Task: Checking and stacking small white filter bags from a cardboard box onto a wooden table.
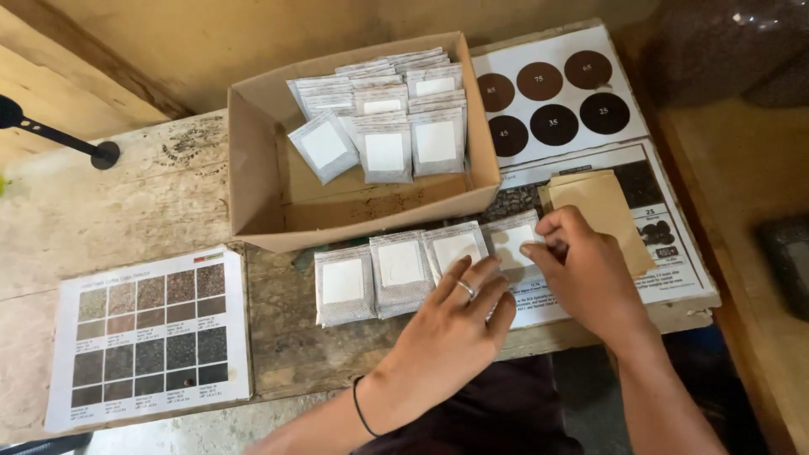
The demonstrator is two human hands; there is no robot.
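The left hand (455,324) is lying flat with its fingers held loosely together, its fingertips resting on the lower edge of a silver sachet (456,249) with a blank white label. The right hand (581,270) is pinching the right edge of the neighbouring sachet (508,240) between thumb and fingers, just beyond the left hand's fingertips. Two more labelled sachets (371,274) are lying in the same row to the left of the left hand, side by side and touching, on the wooden worktop (126,194). Just past the right hand's knuckles a brown paper envelope (602,211) is lying on a printed sheet with dark circles (556,97). Beyond both hands an open cardboard box (261,168) is holding many more sachets. Well to the left of the left hand a colour chart of small squares (152,337) is lying flat.
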